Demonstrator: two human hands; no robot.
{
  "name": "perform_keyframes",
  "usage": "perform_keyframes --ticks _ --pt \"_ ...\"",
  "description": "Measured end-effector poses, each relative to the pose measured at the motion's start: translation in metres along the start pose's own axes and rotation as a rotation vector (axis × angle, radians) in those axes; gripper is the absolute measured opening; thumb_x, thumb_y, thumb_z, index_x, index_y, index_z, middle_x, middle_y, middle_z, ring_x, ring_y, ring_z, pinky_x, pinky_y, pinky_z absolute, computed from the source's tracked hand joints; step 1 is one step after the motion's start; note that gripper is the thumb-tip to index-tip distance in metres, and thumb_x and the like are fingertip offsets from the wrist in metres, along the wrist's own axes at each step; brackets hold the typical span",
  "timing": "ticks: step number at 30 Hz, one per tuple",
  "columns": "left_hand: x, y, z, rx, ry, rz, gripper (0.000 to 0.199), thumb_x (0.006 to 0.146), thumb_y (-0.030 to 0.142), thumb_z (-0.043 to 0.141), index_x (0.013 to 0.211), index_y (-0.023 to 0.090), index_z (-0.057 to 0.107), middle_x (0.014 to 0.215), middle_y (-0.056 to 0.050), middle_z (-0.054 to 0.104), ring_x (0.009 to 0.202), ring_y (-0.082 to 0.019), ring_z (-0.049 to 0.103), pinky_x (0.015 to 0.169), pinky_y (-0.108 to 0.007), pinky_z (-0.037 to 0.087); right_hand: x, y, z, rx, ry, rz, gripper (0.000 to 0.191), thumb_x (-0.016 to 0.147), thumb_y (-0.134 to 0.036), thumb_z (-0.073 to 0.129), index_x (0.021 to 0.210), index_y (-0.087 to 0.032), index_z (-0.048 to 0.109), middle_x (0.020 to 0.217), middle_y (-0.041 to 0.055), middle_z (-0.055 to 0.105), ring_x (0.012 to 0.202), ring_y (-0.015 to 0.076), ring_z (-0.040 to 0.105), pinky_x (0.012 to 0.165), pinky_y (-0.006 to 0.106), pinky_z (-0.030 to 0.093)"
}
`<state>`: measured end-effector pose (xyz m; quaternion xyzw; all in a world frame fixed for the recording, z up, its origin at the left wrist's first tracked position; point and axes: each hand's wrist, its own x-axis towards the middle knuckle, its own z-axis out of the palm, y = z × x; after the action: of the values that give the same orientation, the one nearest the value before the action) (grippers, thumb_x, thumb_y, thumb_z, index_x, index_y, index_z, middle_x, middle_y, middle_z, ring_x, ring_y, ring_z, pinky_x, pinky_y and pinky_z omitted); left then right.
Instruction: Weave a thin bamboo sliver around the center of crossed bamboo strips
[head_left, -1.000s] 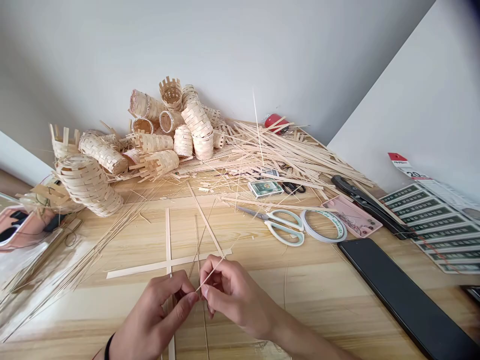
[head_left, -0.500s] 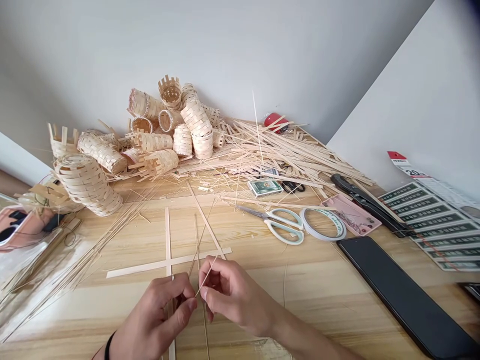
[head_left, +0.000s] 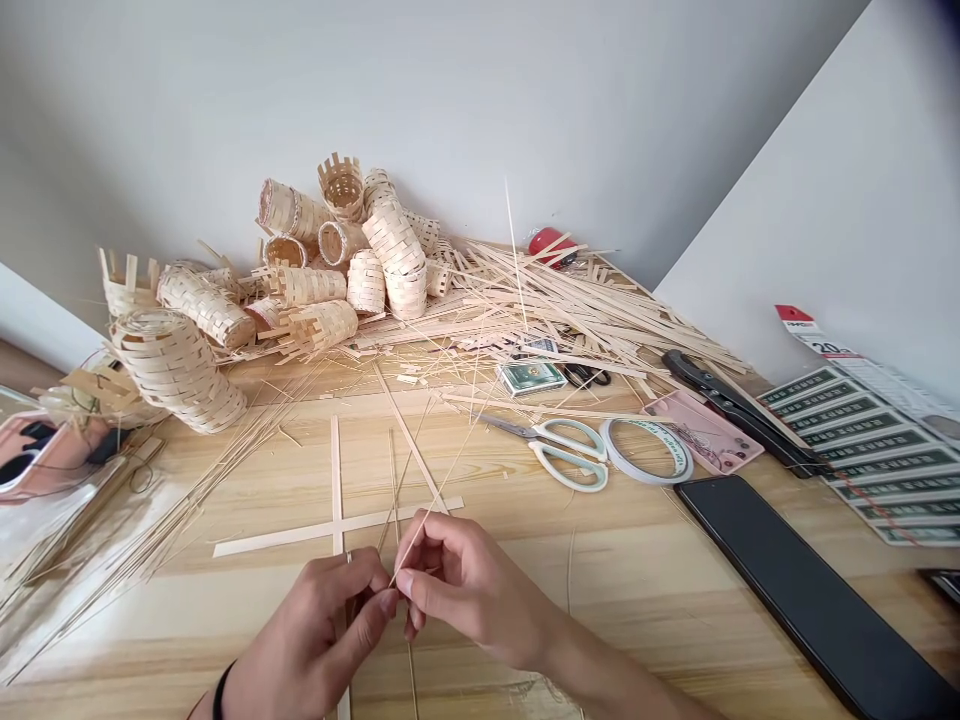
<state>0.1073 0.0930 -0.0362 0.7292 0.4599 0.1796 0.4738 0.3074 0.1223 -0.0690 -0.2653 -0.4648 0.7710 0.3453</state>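
Observation:
Thumb and forefinger of my left hand (head_left: 319, 625) pinch the lower end of a thin wooden strand (head_left: 448, 475), which slants up to the right. My right hand (head_left: 472, 590) is closed on the same strand, its fingertips almost touching those of the left. Behind the hands, two flat pale strips (head_left: 335, 470) lie crossed on the wooden table (head_left: 487, 680); the upright one runs down under my left hand. Another flat strip (head_left: 405, 430) slants down to the right hand. Thin sticks lie beneath and between the hands.
Small woven baskets (head_left: 304, 285) are heaped at the back left, beside piled strips (head_left: 592, 300). Scissors (head_left: 566, 450), a tape roll (head_left: 649, 450), a pink tray (head_left: 705, 430), a cutter (head_left: 735, 405) and a black phone (head_left: 810, 590) lie to the right. Thin strands (head_left: 172, 510) lie left.
My right hand's fingertips have moved slightly left and down, closer to my left fingertips. More of the thin strand now shows, rising farther up to the right.

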Motion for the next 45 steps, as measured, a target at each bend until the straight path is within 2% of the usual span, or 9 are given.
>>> perform_keyframes --ticks 4,16,20,24,32,34,40,42,45 --pt "-0.001 0.000 -0.001 0.006 0.008 0.019 0.040 0.109 0.039 0.038 0.086 0.021 0.065 0.080 0.000 0.064 0.073 -0.013 0.057 0.071 -0.023 0.043 -0.001 -0.002 0.000 -0.010 -0.014 0.045 0.016 0.087 -0.026 0.070 0.086 -0.016 0.057 0.076 -0.0007 0.059 0.064 0.0144 0.062 0.065 0.031 0.054" --pt "-0.007 -0.001 -0.005 0.012 -0.039 0.066 0.038 0.109 0.038 0.037 0.088 0.020 0.063 0.081 -0.001 0.061 0.076 -0.015 0.056 0.075 -0.024 0.042 -0.003 -0.006 0.000 -0.117 0.001 0.155 0.010 0.078 -0.020 0.065 0.082 -0.018 0.056 0.067 -0.0036 0.057 0.061 0.0124 0.053 0.057 0.025 0.039" --pt "-0.010 -0.001 -0.004 0.042 0.029 0.049 0.039 0.108 0.042 0.040 0.090 0.023 0.069 0.084 -0.002 0.064 0.078 -0.016 0.056 0.078 -0.025 0.044 -0.001 -0.003 -0.001 -0.030 0.002 0.141 0.012 0.073 -0.020 0.067 0.080 -0.018 0.057 0.067 -0.0041 0.056 0.061 0.0123 0.057 0.057 0.024 0.042" --pt "-0.014 -0.003 -0.003 0.040 0.105 0.040 0.040 0.107 0.046 0.041 0.089 0.022 0.067 0.083 -0.003 0.063 0.076 -0.017 0.056 0.076 -0.025 0.045 0.001 -0.005 -0.005 0.039 0.035 0.073 0.013 0.074 -0.023 0.068 0.078 -0.018 0.058 0.069 -0.0032 0.057 0.060 0.0124 0.058 0.059 0.026 0.049" --pt "-0.014 0.000 -0.005 -0.008 0.133 0.034 0.046 0.106 0.051 0.042 0.076 0.022 0.060 0.074 -0.001 0.056 0.070 -0.016 0.052 0.073 -0.026 0.044 0.001 -0.001 -0.005 0.055 0.037 0.054 0.014 0.076 -0.023 0.072 0.078 -0.017 0.060 0.067 -0.0023 0.059 0.058 0.0118 0.058 0.057 0.025 0.047" --pt "-0.014 0.000 -0.005 -0.018 0.138 0.036 0.046 0.106 0.052 0.042 0.074 0.022 0.057 0.071 0.000 0.053 0.067 -0.016 0.049 0.071 -0.027 0.043 0.004 -0.002 -0.010 0.102 0.069 -0.001 0.018 0.079 -0.027 0.073 0.078 -0.017 0.059 0.067 -0.0027 0.057 0.056 0.0113 0.055 0.056 0.026 0.047" --pt "-0.016 -0.010 -0.005 -0.038 0.137 -0.008 0.042 0.106 0.048 0.043 0.074 0.021 0.045 0.073 0.000 0.048 0.071 -0.016 0.048 0.072 -0.026 0.042 0.012 -0.020 -0.029 0.196 0.313 -0.151 0.026 0.082 -0.035 0.079 0.078 -0.019 0.058 0.063 -0.0063 0.046 0.057 0.0096 0.038 0.058 0.026 0.045" --pt "-0.015 -0.013 -0.005 -0.038 0.147 -0.025 0.040 0.106 0.046 0.044 0.074 0.021 0.044 0.075 0.000 0.050 0.074 -0.016 0.049 0.070 -0.025 0.041 0.011 -0.020 -0.028 0.145 0.270 -0.142 0.027 0.083 -0.036 0.079 0.082 -0.019 0.059 0.065 -0.0054 0.049 0.058 0.0100 0.042 0.059 0.027 0.047" --pt "-0.013 -0.013 -0.004 -0.027 0.162 -0.043 0.040 0.107 0.045 0.043 0.075 0.021 0.047 0.076 0.000 0.052 0.074 -0.015 0.050 0.067 -0.024 0.040 0.006 -0.012 -0.016 0.044 0.050 -0.029 0.031 0.084 -0.040 0.081 0.096 -0.017 0.064 0.079 -0.0004 0.059 0.067 0.0128 0.054 0.063 0.028 0.051"
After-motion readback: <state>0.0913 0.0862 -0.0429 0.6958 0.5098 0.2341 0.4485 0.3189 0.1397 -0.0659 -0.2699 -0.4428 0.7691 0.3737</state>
